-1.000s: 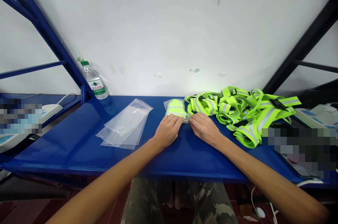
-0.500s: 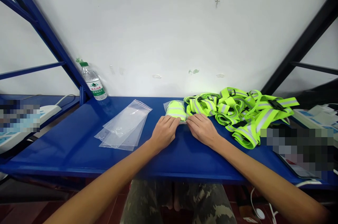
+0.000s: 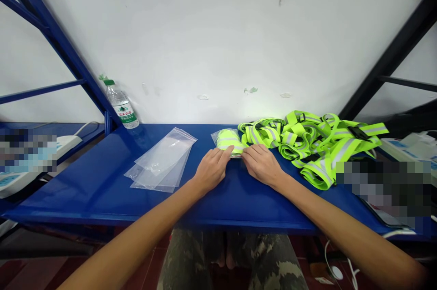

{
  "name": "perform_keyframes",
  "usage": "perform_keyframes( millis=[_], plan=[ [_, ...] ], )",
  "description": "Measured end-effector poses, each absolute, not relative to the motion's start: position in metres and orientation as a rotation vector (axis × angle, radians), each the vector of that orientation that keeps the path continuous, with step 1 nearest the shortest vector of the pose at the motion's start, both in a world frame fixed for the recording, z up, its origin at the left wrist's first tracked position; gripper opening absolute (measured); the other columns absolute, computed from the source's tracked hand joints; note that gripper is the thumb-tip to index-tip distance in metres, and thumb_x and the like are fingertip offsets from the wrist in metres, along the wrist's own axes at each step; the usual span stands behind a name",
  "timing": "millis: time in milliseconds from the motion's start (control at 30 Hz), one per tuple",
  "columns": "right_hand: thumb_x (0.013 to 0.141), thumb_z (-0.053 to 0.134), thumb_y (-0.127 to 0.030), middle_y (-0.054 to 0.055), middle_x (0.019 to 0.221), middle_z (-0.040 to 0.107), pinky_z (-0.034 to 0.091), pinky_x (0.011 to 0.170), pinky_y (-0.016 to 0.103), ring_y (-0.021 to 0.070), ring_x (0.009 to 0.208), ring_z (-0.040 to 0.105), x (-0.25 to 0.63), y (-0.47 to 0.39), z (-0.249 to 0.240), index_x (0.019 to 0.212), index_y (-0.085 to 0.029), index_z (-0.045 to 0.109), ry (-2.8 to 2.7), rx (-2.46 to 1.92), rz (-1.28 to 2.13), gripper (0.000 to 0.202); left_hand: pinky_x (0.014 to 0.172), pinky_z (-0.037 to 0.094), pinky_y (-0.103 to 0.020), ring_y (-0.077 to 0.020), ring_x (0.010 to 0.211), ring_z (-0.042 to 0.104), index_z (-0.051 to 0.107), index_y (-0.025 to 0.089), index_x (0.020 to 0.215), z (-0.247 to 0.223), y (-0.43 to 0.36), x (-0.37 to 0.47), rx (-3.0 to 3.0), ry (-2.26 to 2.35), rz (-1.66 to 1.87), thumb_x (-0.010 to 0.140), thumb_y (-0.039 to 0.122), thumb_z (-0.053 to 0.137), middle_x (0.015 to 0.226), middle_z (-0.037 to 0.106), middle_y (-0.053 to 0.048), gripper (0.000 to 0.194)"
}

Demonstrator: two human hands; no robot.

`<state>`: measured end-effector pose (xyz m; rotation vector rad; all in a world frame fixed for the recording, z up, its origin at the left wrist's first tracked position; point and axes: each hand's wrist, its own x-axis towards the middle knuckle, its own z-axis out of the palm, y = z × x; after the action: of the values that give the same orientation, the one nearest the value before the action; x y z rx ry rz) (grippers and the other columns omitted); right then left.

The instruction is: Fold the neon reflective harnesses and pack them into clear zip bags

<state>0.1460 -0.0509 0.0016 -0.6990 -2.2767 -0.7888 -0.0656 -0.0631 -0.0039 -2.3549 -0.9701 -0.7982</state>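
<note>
A clear plastic bag lies on the blue table, with a rolled yellow-green reflective strap inside it. My left hand pinches the near left corner of this bag, thumb toward its mouth. At the near right corner, my right hand closes its fingers on the bag's edge. The near edge between both hands is partly covered by fingertips. Just right of the bag spreads a pile of yellow-green reflective straps with black buckles. To the left lie several flat clear zip bags, overlapping.
A water bottle with a green cap leans at the back left by the wall. White power strips sit at the left, and a blurred-out dark object at the right. Blue and black frame posts flank the blue table.
The left thumb has shifted up onto the bag's near edge and the right fingers have moved slightly. The bag stays in place; the view has tilted a little.
</note>
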Motion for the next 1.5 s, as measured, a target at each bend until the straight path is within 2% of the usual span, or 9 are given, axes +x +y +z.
perform_keyframes(
  millis=[367, 533, 800, 1033, 1500],
  plan=[
    [0.091, 0.049, -0.011, 0.009, 0.079, 0.059, 0.034, 0.071, 0.036, 0.0214, 0.08, 0.047, 0.137, -0.049, -0.004, 0.087, -0.011, 0.065, -2.327, -0.701, -0.852, 0.017, 0.073, 0.048, -0.034, -0.0207, 0.078, 0.057, 0.036, 0.009, 0.137, -0.005, -0.061, -0.065, -2.39, -0.926, -0.751, 0.091, 0.006, 0.04, 0.086, 0.063, -0.007, 0.047],
    [0.091, 0.049, -0.01, 0.01, 0.081, 0.06, 0.035, 0.071, 0.036, 0.0215, 0.078, 0.048, 0.144, -0.041, -0.002, 0.084, -0.011, 0.065, -2.281, -0.756, -0.868, 0.017, 0.077, 0.048, -0.035, -0.0212, 0.083, 0.057, 0.04, 0.012, 0.134, -0.004, -0.061, -0.065, -2.397, -0.938, -0.734, 0.091, 0.01, 0.043, 0.092, 0.063, -0.008, 0.043],
    [0.095, 0.039, -0.008, 0.011, 0.091, 0.065, 0.041, 0.076, 0.035, 0.0219, 0.087, 0.054, 0.143, -0.041, -0.004, 0.1, -0.011, 0.063, -2.316, -0.648, -0.785, 0.025, 0.071, 0.048, -0.034, -0.0212, 0.077, 0.058, 0.042, 0.007, 0.131, -0.004, -0.06, -0.068, -2.328, -0.948, -0.748, 0.09, 0.006, 0.041, 0.085, 0.063, -0.007, 0.042],
    [0.094, 0.034, -0.005, 0.013, 0.092, 0.065, 0.044, 0.079, 0.036, 0.0225, 0.087, 0.055, 0.14, -0.03, -0.007, 0.098, -0.011, 0.063, -2.293, -0.62, -0.736, 0.03, 0.07, 0.05, -0.032, -0.0194, 0.075, 0.059, 0.041, 0.009, 0.131, -0.002, -0.06, -0.071, -2.295, -0.994, -0.815, 0.096, 0.014, 0.04, 0.085, 0.064, -0.007, 0.036],
    [0.093, 0.037, -0.006, 0.013, 0.09, 0.064, 0.044, 0.079, 0.037, 0.0233, 0.091, 0.055, 0.127, -0.031, -0.005, 0.101, -0.009, 0.063, -2.342, -0.596, -0.715, 0.027, 0.074, 0.047, -0.034, -0.0209, 0.081, 0.058, 0.043, 0.007, 0.131, -0.003, -0.057, -0.079, -2.283, -0.979, -0.625, 0.097, 0.01, 0.033, 0.089, 0.063, -0.01, 0.036]
  ],
)
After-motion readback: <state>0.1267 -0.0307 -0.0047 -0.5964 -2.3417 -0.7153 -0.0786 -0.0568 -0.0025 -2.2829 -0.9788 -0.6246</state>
